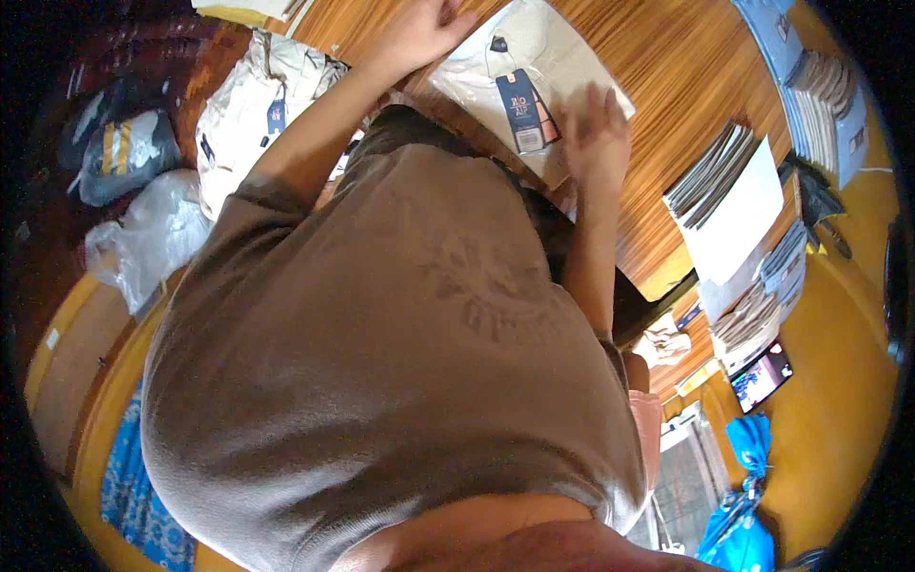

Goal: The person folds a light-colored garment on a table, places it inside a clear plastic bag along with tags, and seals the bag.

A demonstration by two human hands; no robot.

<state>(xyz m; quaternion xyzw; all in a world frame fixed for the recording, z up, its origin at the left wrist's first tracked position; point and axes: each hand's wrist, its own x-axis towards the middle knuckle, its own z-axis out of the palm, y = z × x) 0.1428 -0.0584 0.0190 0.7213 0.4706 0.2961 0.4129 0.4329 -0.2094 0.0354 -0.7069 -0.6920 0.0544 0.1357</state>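
A folded cream shirt (562, 67) with a dark blue hang tag (519, 110) lies on the wooden table (677, 67) in front of me. My left hand (419, 33) grips the shirt's far left corner, fingers curled over its edge. My right hand (596, 133) rests flat on the shirt's near right side with the fingers spread. My brown T-shirt fills most of the view and hides the table's near part.
A pile of cream garments (253, 105) with tags sits left of the shirt. Stacks of flat card sheets (724, 176) line the table's right side. Plastic bags (152, 229) lie on the floor at the left. A small lit screen (762, 377) and blue bags (743, 496) are at the lower right.
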